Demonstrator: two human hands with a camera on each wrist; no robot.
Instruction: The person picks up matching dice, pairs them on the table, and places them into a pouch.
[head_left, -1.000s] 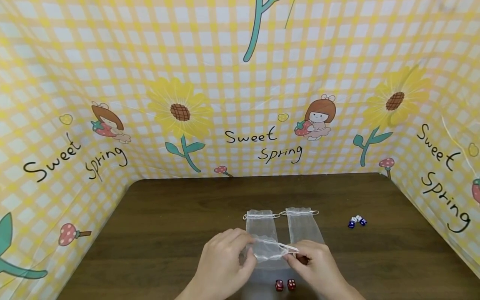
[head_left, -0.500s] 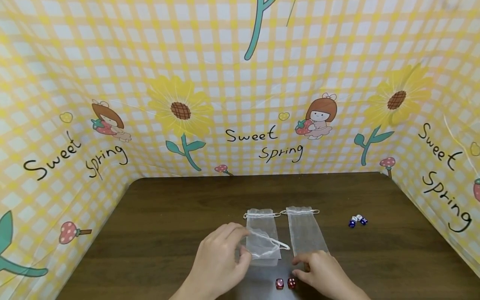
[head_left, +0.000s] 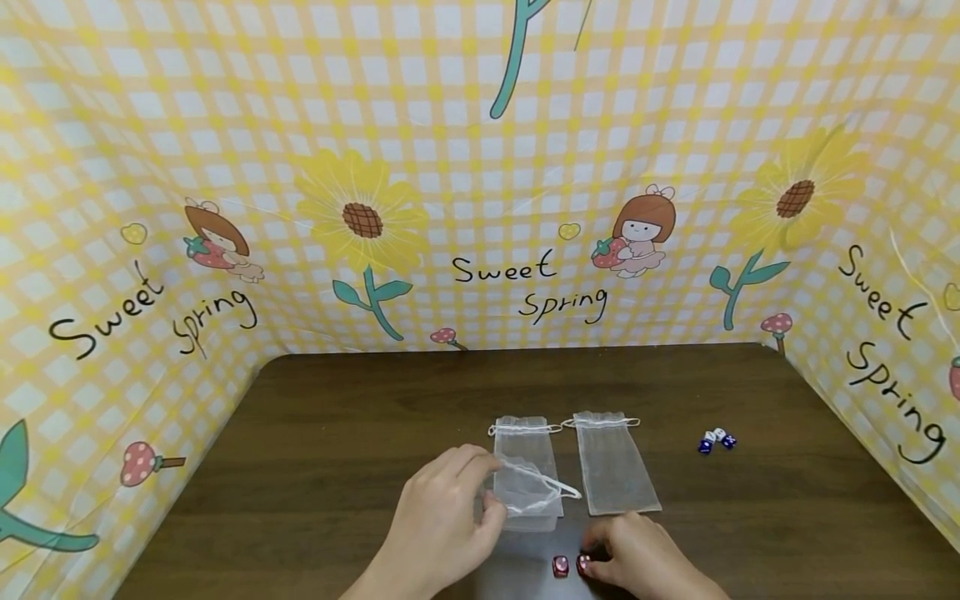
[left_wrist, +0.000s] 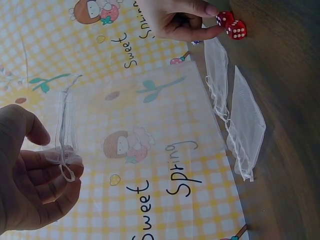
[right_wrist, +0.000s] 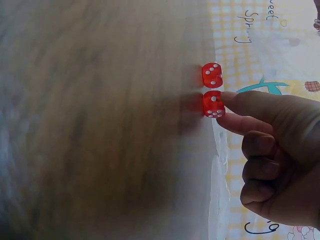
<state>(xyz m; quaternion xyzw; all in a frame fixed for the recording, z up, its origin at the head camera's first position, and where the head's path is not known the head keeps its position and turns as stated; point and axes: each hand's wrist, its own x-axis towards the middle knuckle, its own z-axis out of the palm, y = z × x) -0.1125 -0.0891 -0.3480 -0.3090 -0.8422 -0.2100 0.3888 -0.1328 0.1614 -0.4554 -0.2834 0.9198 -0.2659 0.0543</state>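
My left hand (head_left: 446, 508) holds a sheer white drawstring bag (left_wrist: 90, 117) by its mouth, raised above the table; thumb and fingers are curled at the gathered edge, and a cord loop (left_wrist: 67, 173) hangs beside them. Lower down, my right hand (head_left: 637, 552) pinches a red die (right_wrist: 214, 106) between thumb and index finger, the other fingers folded in. That die sits on the table beside a second red die (right_wrist: 212, 76). In the head view, the pinched die is partly covered by the fingertips.
Two more sheer bags lie flat beyond my hands: a left one (head_left: 525, 446), partly behind the held bag, and a right one (head_left: 617, 471). Several blue and white dice (head_left: 716, 440) lie farther right on the dark wooden table (head_left: 360, 417). A yellow checked cloth (head_left: 480, 192) encloses the back and sides.
My right hand has let go of the held bag's cord side and moved down toward me to the right red die, which it now pinches. The left hand still holds the bag.
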